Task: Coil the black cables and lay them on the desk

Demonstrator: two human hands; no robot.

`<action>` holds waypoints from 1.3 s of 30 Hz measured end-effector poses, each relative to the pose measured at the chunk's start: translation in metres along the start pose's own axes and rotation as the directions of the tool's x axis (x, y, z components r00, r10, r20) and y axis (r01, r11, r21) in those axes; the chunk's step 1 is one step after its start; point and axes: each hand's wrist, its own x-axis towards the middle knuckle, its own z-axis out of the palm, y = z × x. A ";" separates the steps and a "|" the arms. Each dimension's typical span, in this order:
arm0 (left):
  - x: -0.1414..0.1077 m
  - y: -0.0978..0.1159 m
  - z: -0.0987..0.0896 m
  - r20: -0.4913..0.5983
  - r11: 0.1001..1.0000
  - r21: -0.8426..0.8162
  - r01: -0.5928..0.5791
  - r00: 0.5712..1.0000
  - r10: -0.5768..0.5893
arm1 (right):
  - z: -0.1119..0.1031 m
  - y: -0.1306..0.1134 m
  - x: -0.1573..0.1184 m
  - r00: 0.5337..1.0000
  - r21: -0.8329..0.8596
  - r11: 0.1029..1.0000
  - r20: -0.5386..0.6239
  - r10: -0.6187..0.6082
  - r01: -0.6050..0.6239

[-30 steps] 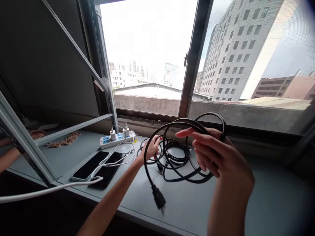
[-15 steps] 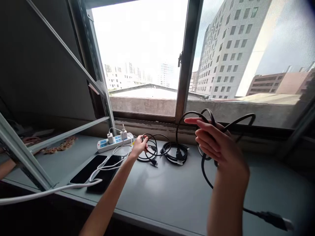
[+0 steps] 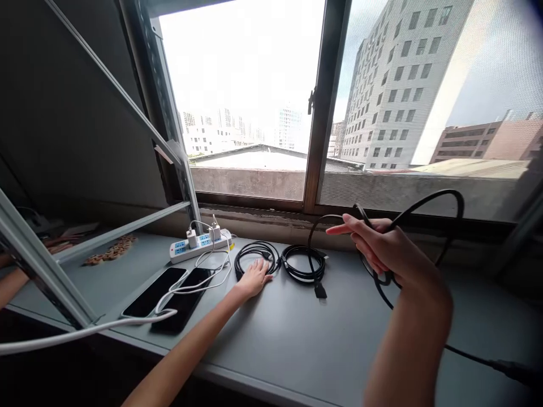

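Black cable [image 3: 441, 193] | right hand [image 3: 390, 249]: half-curled around it | left hand [image 3: 254, 278]: spread on coiled cable [image 3: 238, 264]

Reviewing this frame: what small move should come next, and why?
Probably lift the left hand off the left coil and bring it to the black cable in the right hand. That cable hangs in loose, uneven loops, its plug dangling, while the coil under the left hand lies neatly wound.
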 end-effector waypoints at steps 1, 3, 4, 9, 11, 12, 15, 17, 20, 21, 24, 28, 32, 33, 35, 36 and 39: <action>0.001 -0.004 0.002 -0.008 1.000 0.009 0.004 1.000 -0.004 | -0.002 0.004 0.004 0.999 -0.065 0.997 -0.035 0.031 -0.033; 0.005 -0.009 0.002 -0.028 1.000 0.013 0.002 1.000 -0.001 | -0.007 0.010 0.010 0.991 -0.165 0.982 -0.104 0.080 -0.096; 0.007 -0.009 -0.001 -0.037 1.000 0.009 -0.004 0.999 0.005 | -0.010 0.013 0.012 0.987 -0.193 0.974 -0.129 0.097 -0.121; 0.008 0.034 -0.052 -0.188 0.993 -0.038 -0.111 0.977 0.102 | -0.015 0.015 0.018 0.990 -0.199 0.973 -0.100 0.102 -0.120; -0.005 0.067 -0.084 -0.351 0.939 -0.120 -0.321 0.899 0.263 | -0.014 0.013 0.017 0.995 -0.178 0.980 -0.068 0.076 -0.087; -0.014 0.084 -0.100 -0.407 0.871 -0.167 -0.462 0.837 0.366 | -0.013 0.011 0.017 0.998 -0.158 0.986 -0.047 0.051 -0.058; -0.041 0.127 -0.139 -0.434 0.718 -0.225 -0.659 0.727 0.532 | -0.007 0.007 0.013 0.995 -0.036 0.996 0.065 -0.080 0.082; -0.052 0.143 -0.154 -0.471 0.659 -0.225 -0.718 0.672 0.571 | -0.002 0.003 0.011 0.976 0.072 0.985 0.143 -0.163 0.154; -0.056 0.147 -0.162 -0.451 0.612 -0.316 -0.725 0.682 0.576 | 0.003 -0.002 0.009 0.953 0.186 0.968 0.216 -0.210 0.171; -0.055 0.144 -0.163 -0.433 0.599 -0.372 -0.709 0.703 0.563 | 0.003 -0.002 0.010 0.951 0.204 0.965 0.229 -0.209 0.163; -0.050 0.126 -0.165 -0.461 0.535 -0.511 -0.673 0.740 0.490 | 0.000 0.000 0.015 0.963 0.246 0.964 0.219 -0.157 0.101; -0.047 0.100 -0.171 -0.645 0.465 -0.479 -0.745 0.658 0.390 | -0.012 0.009 0.023 0.994 0.261 0.965 0.105 -0.010 -0.018; -0.050 0.094 -0.174 -0.768 0.499 -0.332 -0.800 0.537 0.349 | -0.015 0.013 0.026 0.998 0.224 0.974 -0.054 0.037 -0.024; -0.052 0.097 -0.173 -0.772 0.519 -0.305 -0.799 0.526 0.357 | -0.013 0.012 0.026 0.997 0.221 0.975 -0.072 0.011 0.005; -0.053 0.105 -0.169 -0.722 0.555 -0.275 -0.785 0.550 0.420 | -0.006 0.008 0.025 0.996 0.215 0.974 -0.060 -0.059 0.071; -0.054 0.110 -0.166 -0.681 0.575 -0.262 -0.775 0.571 0.459 | -0.002 0.006 0.025 0.995 0.210 0.973 -0.028 -0.094 0.097; -0.054 0.122 -0.160 -0.578 0.645 -0.177 -0.744 0.609 0.544 | 0.011 -0.002 0.020 0.976 0.174 0.974 0.138 -0.169 0.144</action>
